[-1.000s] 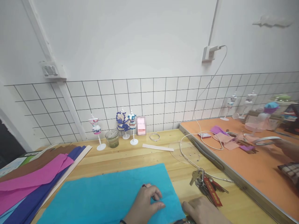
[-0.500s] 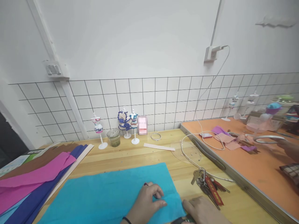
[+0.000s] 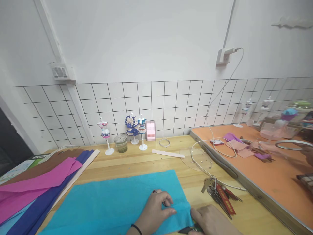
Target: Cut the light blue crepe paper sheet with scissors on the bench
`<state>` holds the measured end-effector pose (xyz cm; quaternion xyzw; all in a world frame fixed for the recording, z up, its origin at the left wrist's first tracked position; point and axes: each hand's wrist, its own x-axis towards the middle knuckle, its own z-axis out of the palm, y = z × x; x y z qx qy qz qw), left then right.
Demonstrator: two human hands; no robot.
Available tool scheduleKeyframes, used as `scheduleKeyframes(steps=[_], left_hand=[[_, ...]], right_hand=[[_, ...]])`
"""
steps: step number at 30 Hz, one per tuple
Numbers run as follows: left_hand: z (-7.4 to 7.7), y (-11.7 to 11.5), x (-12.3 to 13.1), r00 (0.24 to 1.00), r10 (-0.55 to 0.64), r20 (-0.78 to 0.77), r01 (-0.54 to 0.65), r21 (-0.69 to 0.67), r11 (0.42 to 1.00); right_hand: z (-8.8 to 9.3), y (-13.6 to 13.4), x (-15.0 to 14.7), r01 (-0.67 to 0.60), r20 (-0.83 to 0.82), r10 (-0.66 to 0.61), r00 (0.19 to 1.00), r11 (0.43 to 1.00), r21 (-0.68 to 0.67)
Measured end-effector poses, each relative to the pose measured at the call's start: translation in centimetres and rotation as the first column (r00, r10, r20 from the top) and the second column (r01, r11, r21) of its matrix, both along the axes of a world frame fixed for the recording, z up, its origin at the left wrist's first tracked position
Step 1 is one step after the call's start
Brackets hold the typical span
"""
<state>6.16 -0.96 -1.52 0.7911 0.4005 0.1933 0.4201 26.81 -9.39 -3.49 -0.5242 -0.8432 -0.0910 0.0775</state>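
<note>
A turquoise sheet (image 3: 107, 199), thin like crepe paper or cloth, lies flat along the table's front. My left hand (image 3: 156, 209) rests on its right part, fingers loosely curled, the thumb apart from them, and nothing visible between. At the sheet's lower right edge, my right hand (image 3: 212, 222) is closed around scissors (image 3: 187, 229). Only a dark pointed blade and a bit of green handle show; the rest is hidden by the hand and the frame's bottom edge.
Keys (image 3: 217, 192) lie right of the sheet, near a white cable (image 3: 195, 163). Small dress forms (image 3: 105, 137) and a lidded jar (image 3: 121, 143) stand behind. Pink, brown and blue sheets (image 3: 36, 181) are stacked left. At the orange table (image 3: 264, 182), another person's hand (image 3: 306, 153) holds a ring.
The view has shifted slightly, so things sit a little further right. More of the scissors' blade shows beside my right hand. My left hand stays on the sheet.
</note>
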Motion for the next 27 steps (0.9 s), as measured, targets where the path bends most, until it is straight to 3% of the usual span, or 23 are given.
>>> scheduleKeyframes(steps=[6,12,20,27], left_hand=[[0.5,-0.2,0.0,1.0,0.003,0.004,-0.003,-0.009,1.0],[0.1,-0.1,0.1,1.0,0.006,0.015,-0.006,-0.004,1.0],[0.1,0.0,0.0,1.0,0.004,0.023,-0.004,-0.006,1.0],[0.1,0.0,0.0,0.999,0.001,0.032,-0.001,-0.003,1.0]], right_hand=[[-0.6,-0.2,0.4,0.027,0.029,-0.026,0.999,0.999,-0.045],[-0.1,-0.2,-0.3,0.023,-0.07,-0.033,0.997,0.99,-0.141],[0.3,-0.1,-0.7,0.016,0.009,-0.015,1.0,0.995,-0.102],[0.6,-0.1,-1.1,0.059,0.021,-0.056,0.998,0.988,-0.145]])
